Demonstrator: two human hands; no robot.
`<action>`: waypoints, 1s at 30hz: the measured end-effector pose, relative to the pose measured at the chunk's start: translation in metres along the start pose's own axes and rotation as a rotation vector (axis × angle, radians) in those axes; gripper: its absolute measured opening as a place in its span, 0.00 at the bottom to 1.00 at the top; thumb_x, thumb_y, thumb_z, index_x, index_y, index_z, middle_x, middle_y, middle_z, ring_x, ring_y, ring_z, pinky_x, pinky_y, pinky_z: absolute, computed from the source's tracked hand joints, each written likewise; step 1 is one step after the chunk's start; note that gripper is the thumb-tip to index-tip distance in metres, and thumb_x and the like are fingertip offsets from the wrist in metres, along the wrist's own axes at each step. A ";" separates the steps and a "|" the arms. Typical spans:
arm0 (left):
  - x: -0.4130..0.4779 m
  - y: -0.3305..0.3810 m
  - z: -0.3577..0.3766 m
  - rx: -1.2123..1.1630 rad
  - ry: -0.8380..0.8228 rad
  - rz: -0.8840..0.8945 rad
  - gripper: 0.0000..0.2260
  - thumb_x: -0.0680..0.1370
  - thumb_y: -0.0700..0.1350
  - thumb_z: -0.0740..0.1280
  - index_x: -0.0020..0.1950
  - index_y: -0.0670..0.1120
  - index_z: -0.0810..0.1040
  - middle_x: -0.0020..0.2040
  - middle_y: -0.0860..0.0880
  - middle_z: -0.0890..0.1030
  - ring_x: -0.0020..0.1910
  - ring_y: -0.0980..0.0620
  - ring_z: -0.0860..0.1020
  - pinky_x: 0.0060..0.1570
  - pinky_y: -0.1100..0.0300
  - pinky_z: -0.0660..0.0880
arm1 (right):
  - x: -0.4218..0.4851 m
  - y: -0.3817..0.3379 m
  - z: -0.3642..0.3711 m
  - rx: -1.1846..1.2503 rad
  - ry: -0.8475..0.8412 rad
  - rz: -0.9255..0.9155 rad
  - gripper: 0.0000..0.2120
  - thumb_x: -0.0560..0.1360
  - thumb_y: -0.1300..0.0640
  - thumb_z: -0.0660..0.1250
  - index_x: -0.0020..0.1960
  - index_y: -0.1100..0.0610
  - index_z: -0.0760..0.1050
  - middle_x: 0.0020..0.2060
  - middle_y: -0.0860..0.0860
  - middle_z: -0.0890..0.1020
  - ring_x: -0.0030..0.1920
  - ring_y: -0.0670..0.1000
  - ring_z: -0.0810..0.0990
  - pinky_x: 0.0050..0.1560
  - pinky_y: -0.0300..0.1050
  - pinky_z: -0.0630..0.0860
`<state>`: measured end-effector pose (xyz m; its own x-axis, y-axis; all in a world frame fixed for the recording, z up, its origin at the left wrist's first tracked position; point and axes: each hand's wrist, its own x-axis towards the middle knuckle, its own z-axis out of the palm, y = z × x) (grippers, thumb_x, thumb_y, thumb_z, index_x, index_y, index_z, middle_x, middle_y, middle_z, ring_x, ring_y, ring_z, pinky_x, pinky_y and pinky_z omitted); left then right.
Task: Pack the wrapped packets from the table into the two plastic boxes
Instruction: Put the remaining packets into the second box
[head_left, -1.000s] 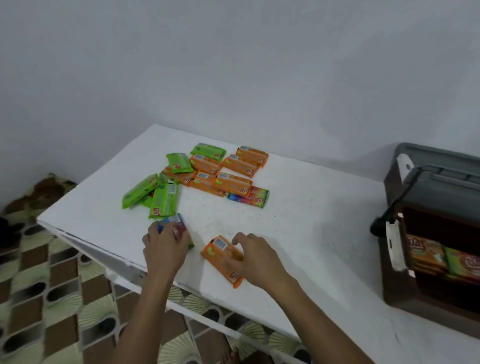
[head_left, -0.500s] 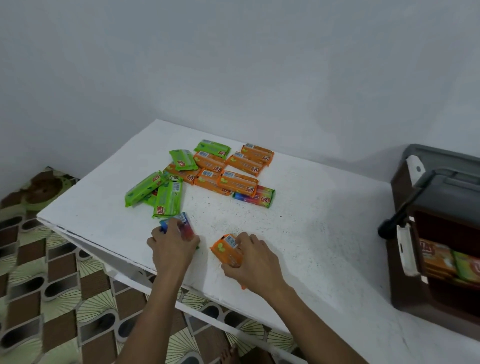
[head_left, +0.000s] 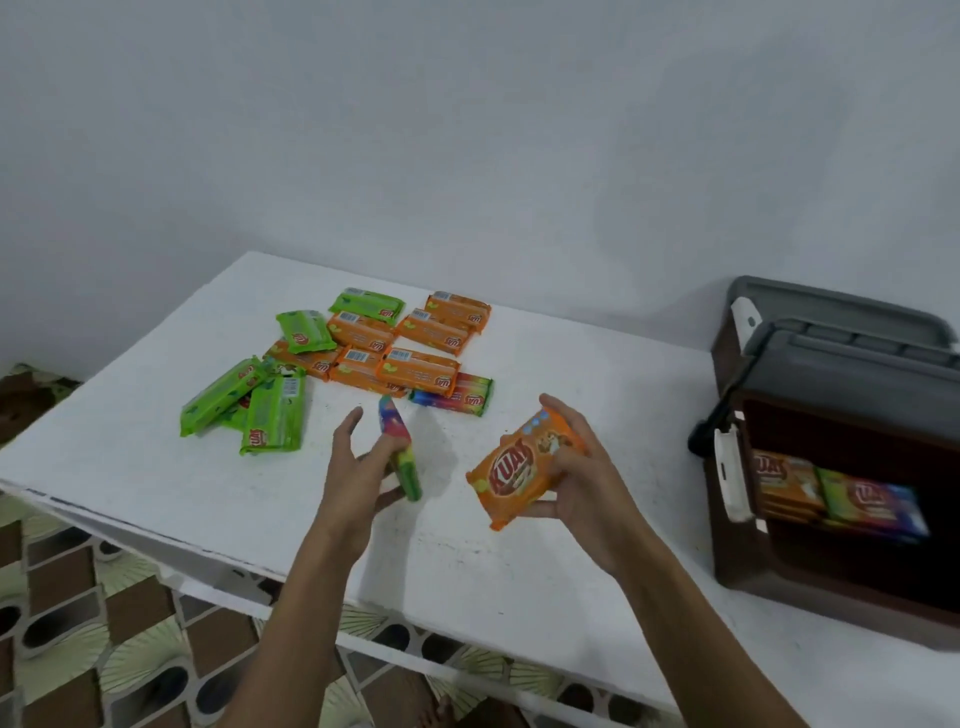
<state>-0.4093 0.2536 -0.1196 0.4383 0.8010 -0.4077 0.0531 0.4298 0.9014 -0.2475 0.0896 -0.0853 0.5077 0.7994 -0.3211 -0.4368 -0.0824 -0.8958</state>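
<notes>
My right hand (head_left: 582, 478) holds an orange packet (head_left: 524, 467) above the table, face towards me. In my left hand (head_left: 363, 467) a multicoloured packet (head_left: 400, 447) stands on edge, held between thumb and fingers. Several green packets (head_left: 265, 405) and orange packets (head_left: 415, 364) lie in a heap at the table's far left, with one multicoloured packet (head_left: 457, 397) beside them. At the right stands a dark brown plastic box (head_left: 810, 571), open, with orange and multicoloured packets (head_left: 831, 493) inside. A second box (head_left: 727, 343) shows behind it.
Grey lids (head_left: 852, 358) with white latches stand raised over the boxes. The white table (head_left: 597, 374) has its front edge just below my forearms. A patterned floor (head_left: 78, 639) lies below at the left. A plain wall runs behind.
Both hands have lifted their packets off the table. The orange packet has been turned face up and carried right; the multicoloured one now stands on edge.
</notes>
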 end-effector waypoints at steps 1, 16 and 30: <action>-0.002 0.002 0.008 -0.064 -0.048 -0.013 0.27 0.78 0.43 0.65 0.73 0.60 0.60 0.54 0.47 0.79 0.53 0.47 0.79 0.44 0.52 0.78 | -0.004 -0.004 -0.006 0.034 0.006 -0.008 0.28 0.70 0.62 0.65 0.69 0.48 0.70 0.60 0.58 0.81 0.58 0.62 0.81 0.51 0.68 0.79; -0.038 0.006 0.135 -0.391 -0.351 -0.035 0.20 0.79 0.35 0.59 0.71 0.46 0.68 0.62 0.38 0.79 0.57 0.40 0.80 0.50 0.44 0.80 | -0.069 -0.066 -0.106 -0.075 0.302 -0.182 0.15 0.75 0.60 0.71 0.60 0.56 0.76 0.51 0.55 0.85 0.51 0.54 0.85 0.43 0.51 0.83; -0.070 -0.015 0.275 -0.225 -0.437 -0.014 0.16 0.80 0.42 0.62 0.68 0.46 0.70 0.59 0.40 0.81 0.58 0.42 0.80 0.58 0.46 0.77 | -0.088 -0.099 -0.247 -0.122 0.574 -0.189 0.12 0.76 0.60 0.70 0.58 0.62 0.77 0.50 0.56 0.85 0.49 0.53 0.86 0.43 0.45 0.83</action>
<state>-0.1942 0.0770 -0.0648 0.7770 0.5652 -0.2771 -0.1121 0.5574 0.8226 -0.0655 -0.1195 -0.0440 0.9019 0.3613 -0.2369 -0.2291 -0.0648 -0.9712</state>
